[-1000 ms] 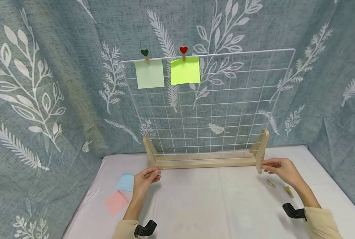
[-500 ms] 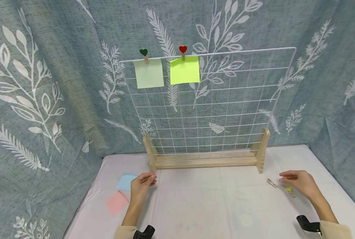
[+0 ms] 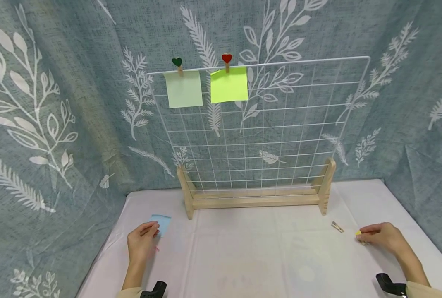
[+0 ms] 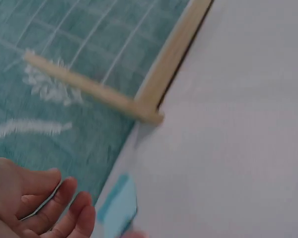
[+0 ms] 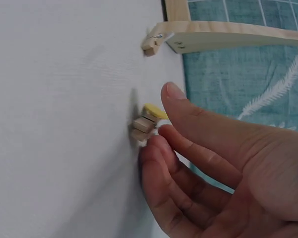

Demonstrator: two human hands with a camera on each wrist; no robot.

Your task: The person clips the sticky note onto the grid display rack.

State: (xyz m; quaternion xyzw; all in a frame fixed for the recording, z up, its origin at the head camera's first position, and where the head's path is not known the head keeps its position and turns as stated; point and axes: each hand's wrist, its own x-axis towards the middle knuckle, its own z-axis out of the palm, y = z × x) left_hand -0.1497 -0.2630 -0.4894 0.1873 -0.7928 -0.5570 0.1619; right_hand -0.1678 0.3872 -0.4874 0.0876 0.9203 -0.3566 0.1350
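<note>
Currently, 1 yellow-topped clip (image 3: 358, 233) sits lower right in the head view, by the fingertips of the right hand (image 3: 384, 238), thumb apart and the clip unpinched; 1 plain clip (image 3: 337, 227) lies nearby. Lower left, the left hand (image 3: 140, 240), loosely curled around nothing, is near 1 blue note (image 3: 164, 223) and 1 pink corner (image 3: 156, 248). Centre, 1 wire rack (image 3: 256, 201) bears 2 notes (image 3: 229, 86), pale green and lime, under 2 heart clips (image 3: 226, 58).

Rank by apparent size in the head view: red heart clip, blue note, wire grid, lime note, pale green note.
Wire grid
Lime note and pale green note: too alike to rank
Blue note, partly behind the left hand
Red heart clip
</note>
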